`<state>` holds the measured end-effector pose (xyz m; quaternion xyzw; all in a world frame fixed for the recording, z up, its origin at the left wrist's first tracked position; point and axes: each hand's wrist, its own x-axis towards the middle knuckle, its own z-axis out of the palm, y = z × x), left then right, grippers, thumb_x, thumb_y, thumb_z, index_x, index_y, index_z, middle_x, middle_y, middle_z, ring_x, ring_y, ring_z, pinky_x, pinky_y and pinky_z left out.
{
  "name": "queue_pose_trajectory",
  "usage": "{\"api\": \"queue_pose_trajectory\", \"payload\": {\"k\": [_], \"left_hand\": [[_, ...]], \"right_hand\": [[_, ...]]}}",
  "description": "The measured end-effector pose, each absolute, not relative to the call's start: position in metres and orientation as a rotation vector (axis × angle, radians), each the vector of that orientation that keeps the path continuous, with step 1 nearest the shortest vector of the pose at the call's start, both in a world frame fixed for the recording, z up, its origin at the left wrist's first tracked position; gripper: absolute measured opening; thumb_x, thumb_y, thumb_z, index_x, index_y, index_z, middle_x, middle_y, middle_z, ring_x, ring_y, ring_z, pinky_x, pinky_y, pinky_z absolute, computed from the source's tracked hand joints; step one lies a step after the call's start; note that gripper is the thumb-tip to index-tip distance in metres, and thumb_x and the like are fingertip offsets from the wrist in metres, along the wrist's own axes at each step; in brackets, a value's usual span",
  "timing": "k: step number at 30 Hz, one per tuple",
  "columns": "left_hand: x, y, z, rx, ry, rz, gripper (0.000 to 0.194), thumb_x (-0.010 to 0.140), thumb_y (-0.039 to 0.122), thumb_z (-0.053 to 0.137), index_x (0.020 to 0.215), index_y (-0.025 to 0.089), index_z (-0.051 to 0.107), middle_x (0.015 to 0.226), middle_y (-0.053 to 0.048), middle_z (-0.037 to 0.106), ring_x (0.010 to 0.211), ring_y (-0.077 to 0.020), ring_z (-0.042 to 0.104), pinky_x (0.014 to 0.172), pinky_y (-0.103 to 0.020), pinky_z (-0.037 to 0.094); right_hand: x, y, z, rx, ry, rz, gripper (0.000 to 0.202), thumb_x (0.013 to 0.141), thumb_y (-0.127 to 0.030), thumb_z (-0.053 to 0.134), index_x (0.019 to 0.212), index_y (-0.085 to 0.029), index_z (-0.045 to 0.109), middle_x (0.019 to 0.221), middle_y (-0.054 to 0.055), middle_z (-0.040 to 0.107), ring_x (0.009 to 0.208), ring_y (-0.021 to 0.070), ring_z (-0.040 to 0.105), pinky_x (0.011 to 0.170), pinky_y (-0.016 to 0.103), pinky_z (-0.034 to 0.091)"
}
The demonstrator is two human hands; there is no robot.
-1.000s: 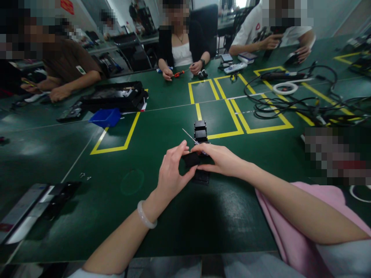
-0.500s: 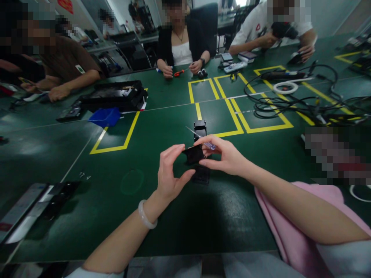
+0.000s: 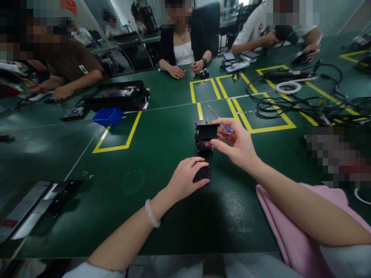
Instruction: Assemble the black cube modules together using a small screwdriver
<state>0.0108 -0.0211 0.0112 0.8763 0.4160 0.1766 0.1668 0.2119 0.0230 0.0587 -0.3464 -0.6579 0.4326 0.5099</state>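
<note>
My right hand (image 3: 236,141) is closed on a small black plastic housing (image 3: 208,132), pinched at its right side between thumb and fingers. The same hand keeps a screwdriver (image 3: 222,122) with a clear purplish handle, its thin shaft pointing up and left. Below and to the left, my left hand (image 3: 188,175) has its fingers around a flat black plastic piece (image 3: 204,174) lying on the table. Another black part (image 3: 205,148) sits on the table, partly hidden behind the housing.
Small screws (image 3: 87,174) lie at the left, beyond a grey-and-black assembly (image 3: 43,204). A blue tray (image 3: 107,116) and a black case (image 3: 116,95) stand farther back. Black cables (image 3: 269,102) lie at the right, a pink cloth (image 3: 278,208) near my right forearm. Several people sit around.
My left hand has left the housing and moved down to the flat black piece. My right hand has carried the housing and screwdriver up and to the right.
</note>
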Motion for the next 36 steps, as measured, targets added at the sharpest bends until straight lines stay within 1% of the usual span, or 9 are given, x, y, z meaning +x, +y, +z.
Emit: {"api": "queue_pose_trajectory", "payload": {"k": [6,13,17,20,23,26,30,32,36], "left_hand": [[0.008,-0.020,0.015,2.526,1.154,0.346,0.035,0.084,0.035,0.061,0.117,0.025,0.055,0.119,-0.005,0.058,0.112,-0.0226,0.052,0.099,-0.043,0.038],[-0.025,-0.025,0.032,2.565,1.128,0.171,0.033,0.086,0.034,0.059,0.117,0.026,0.054,0.115,-0.003,0.061,0.110,-0.0202,0.055,0.101,-0.042,0.038],[-0.063,-0.039,0.040,2.539,1.263,0.136,0.032,0.086,0.035,0.058,0.117,0.025,0.055,0.116,-0.005,0.061,0.109,-0.0204,0.056,0.095,-0.039,0.044],[-0.097,-0.056,0.040,2.492,1.399,0.083,0.033,0.087,0.037,0.054,0.118,0.025,0.055,0.119,-0.006,0.060,0.112,-0.0223,0.055,0.096,-0.040,0.044],[-0.135,-0.076,0.032,2.414,1.616,0.047,0.040,0.088,0.039,0.049,0.126,0.024,0.049,0.124,-0.008,0.057,0.113,-0.0242,0.054,0.096,-0.041,0.045],[-0.177,-0.097,0.023,2.346,1.852,0.041,0.048,0.090,0.037,0.044,0.137,0.028,0.039,0.128,-0.008,0.054,0.115,-0.0244,0.053,0.096,-0.041,0.045],[-0.238,-0.126,0.016,2.264,2.079,0.024,0.047,0.086,0.036,0.047,0.132,0.031,0.043,0.124,-0.006,0.056,0.112,-0.0271,0.055,0.096,-0.042,0.044],[-0.268,-0.139,0.015,2.230,2.167,0.025,0.045,0.084,0.035,0.048,0.129,0.035,0.043,0.123,-0.004,0.056,0.113,-0.0279,0.055,0.099,-0.043,0.043],[-0.314,-0.156,0.017,2.258,2.222,0.037,0.048,0.085,0.031,0.041,0.130,0.045,0.033,0.128,0.000,0.052,0.118,-0.0278,0.052,0.104,-0.045,0.038]], "right_hand": [[0.212,0.023,0.059,-0.806,-1.588,1.010,0.041,0.079,-0.036,0.065,0.115,-0.025,0.048,0.089,-0.001,0.055,0.079,0.0142,0.066,0.076,0.031,0.057],[0.212,0.024,0.059,-0.809,-1.590,1.010,0.042,0.079,-0.036,0.065,0.116,-0.025,0.049,0.089,-0.002,0.053,0.075,0.0125,0.064,0.075,0.031,0.057],[0.212,0.023,0.060,-0.806,-1.592,1.016,0.041,0.079,-0.034,0.066,0.115,-0.025,0.049,0.089,-0.002,0.052,0.074,0.0131,0.066,0.075,0.031,0.057],[0.212,0.023,0.060,-0.822,-1.606,1.022,0.041,0.079,-0.036,0.065,0.115,-0.025,0.048,0.090,-0.002,0.055,0.075,0.0139,0.067,0.074,0.031,0.057],[0.213,0.023,0.060,-0.826,-1.619,1.021,0.042,0.079,-0.038,0.065,0.115,-0.026,0.048,0.089,-0.002,0.057,0.076,0.0148,0.067,0.074,0.032,0.057],[0.212,0.023,0.060,-0.828,-1.623,1.016,0.041,0.079,-0.036,0.065,0.115,-0.025,0.049,0.088,-0.002,0.056,0.077,0.0148,0.067,0.074,0.031,0.057],[0.211,0.023,0.061,-0.821,-1.625,1.013,0.041,0.079,-0.035,0.065,0.115,-0.025,0.049,0.089,-0.002,0.055,0.075,0.0139,0.067,0.071,0.029,0.057],[0.211,0.023,0.061,-0.833,-1.632,1.004,0.041,0.079,-0.036,0.065,0.115,-0.025,0.049,0.090,-0.002,0.056,0.075,0.0138,0.067,0.070,0.029,0.057],[0.211,0.024,0.061,-0.826,-1.639,0.997,0.041,0.079,-0.036,0.065,0.115,-0.025,0.049,0.090,-0.002,0.056,0.075,0.0135,0.067,0.072,0.029,0.057]]}}
